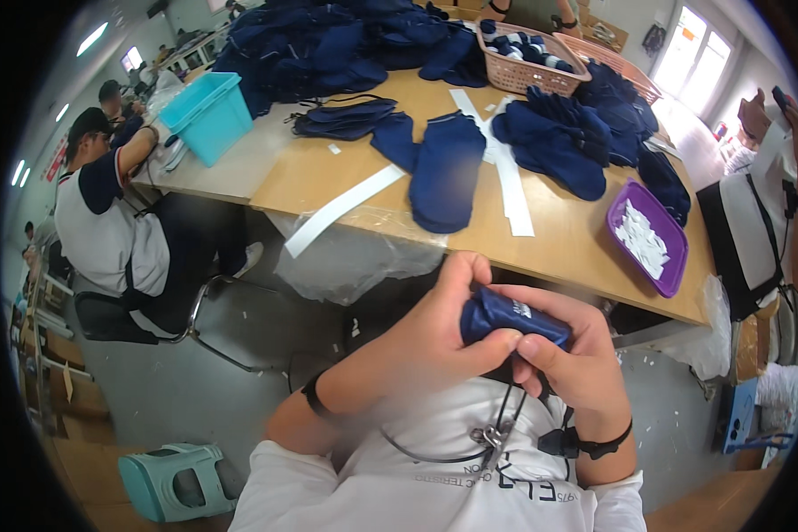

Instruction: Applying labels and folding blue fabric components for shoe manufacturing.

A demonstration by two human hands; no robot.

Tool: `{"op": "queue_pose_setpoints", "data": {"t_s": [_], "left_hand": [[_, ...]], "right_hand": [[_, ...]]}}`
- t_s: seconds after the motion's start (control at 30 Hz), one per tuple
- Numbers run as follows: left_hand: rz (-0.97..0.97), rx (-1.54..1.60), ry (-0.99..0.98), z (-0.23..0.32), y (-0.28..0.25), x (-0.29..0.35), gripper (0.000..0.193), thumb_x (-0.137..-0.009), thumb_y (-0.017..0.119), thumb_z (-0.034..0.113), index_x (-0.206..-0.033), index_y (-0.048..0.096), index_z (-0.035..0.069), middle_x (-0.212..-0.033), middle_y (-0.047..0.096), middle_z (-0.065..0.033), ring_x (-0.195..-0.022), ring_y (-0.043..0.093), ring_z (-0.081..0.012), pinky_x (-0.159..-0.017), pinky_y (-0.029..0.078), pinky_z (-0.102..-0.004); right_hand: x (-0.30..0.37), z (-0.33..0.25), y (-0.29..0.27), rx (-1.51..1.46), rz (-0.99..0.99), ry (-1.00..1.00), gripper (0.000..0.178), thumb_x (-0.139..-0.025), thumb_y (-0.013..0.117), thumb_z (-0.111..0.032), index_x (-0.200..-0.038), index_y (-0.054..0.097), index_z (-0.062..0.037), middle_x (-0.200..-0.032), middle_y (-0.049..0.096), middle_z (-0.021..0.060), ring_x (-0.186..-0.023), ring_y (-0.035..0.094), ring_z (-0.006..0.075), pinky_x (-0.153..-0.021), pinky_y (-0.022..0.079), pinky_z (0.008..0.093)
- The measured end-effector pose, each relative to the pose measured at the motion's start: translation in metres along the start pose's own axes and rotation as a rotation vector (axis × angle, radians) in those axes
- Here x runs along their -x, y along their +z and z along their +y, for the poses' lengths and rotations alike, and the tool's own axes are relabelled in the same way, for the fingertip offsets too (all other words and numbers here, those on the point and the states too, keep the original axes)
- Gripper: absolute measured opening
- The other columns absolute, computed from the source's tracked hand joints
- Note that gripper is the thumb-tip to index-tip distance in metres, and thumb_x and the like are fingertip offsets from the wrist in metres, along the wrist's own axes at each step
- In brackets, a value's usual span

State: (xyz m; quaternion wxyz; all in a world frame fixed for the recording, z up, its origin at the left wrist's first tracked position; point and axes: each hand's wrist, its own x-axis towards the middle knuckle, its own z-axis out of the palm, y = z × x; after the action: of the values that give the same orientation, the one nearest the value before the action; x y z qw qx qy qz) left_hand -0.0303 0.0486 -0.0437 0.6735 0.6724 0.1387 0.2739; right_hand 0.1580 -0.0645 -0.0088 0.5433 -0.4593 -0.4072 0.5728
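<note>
Close to my chest, beyond the table's near edge, I hold a small rolled navy fabric bundle point(514, 319) with white print on it. The fingers of my left hand point(448, 315) are closed round its left end. My right hand point(572, 355) grips the other end, and both thumbs press together on the near side of the roll. A flat navy fabric piece with a rounded end point(448, 177) lies on the table straight ahead of my hands. White paper strips point(344, 210) lie to either side of it, one reaching past the table edge.
A purple tray point(677, 257) holds small white slips at the table's right. Navy fabric piles point(328, 53) cover the back, beside a pink basket point(528, 73) of rolled bundles. A turquoise bin point(208, 120) stands left. One person point(120, 213) sits left; another point(771, 186) is at right.
</note>
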Motion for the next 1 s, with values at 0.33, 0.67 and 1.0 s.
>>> {"op": "queue_pose_setpoints", "data": {"t_s": [0.33,0.67,1.0], "left_hand": [[0.072,-0.889,0.062,0.030,-0.072,0.006,0.067,-0.093,0.081,0.021,-0.149,0.049,0.003,-0.140,0.063,-0.0140,-0.120,0.066,-0.0302,-0.103,0.052,-0.0412],[0.624,-1.300,0.136,-0.026,-0.191,0.086,0.078,-0.074,0.088,0.011,-0.145,0.056,0.010,-0.148,0.057,-0.0157,-0.142,0.050,-0.0398,-0.120,0.039,-0.0472],[0.608,-1.540,0.324,-0.054,-0.217,0.065,0.034,-0.075,0.078,-0.005,-0.105,0.072,0.009,-0.124,0.071,-0.0090,-0.128,0.062,-0.0362,-0.110,0.045,-0.0465]], "right_hand": [[0.006,0.016,-0.043,-0.184,0.271,-0.207,0.067,-0.095,0.084,-0.018,-0.148,0.056,0.0113,-0.097,0.074,0.0163,-0.060,0.064,0.0130,-0.044,0.044,0.0230],[0.012,0.012,-0.056,-0.155,0.310,-0.286,0.079,-0.092,0.087,-0.027,-0.150,0.051,0.0127,-0.108,0.074,0.0158,-0.057,0.059,0.0087,-0.043,0.041,0.0186],[0.010,0.008,-0.043,-0.208,0.239,-0.259,0.074,-0.092,0.086,-0.020,-0.148,0.052,0.0132,-0.106,0.073,0.0153,-0.061,0.062,0.0110,-0.045,0.041,0.0208]]}}
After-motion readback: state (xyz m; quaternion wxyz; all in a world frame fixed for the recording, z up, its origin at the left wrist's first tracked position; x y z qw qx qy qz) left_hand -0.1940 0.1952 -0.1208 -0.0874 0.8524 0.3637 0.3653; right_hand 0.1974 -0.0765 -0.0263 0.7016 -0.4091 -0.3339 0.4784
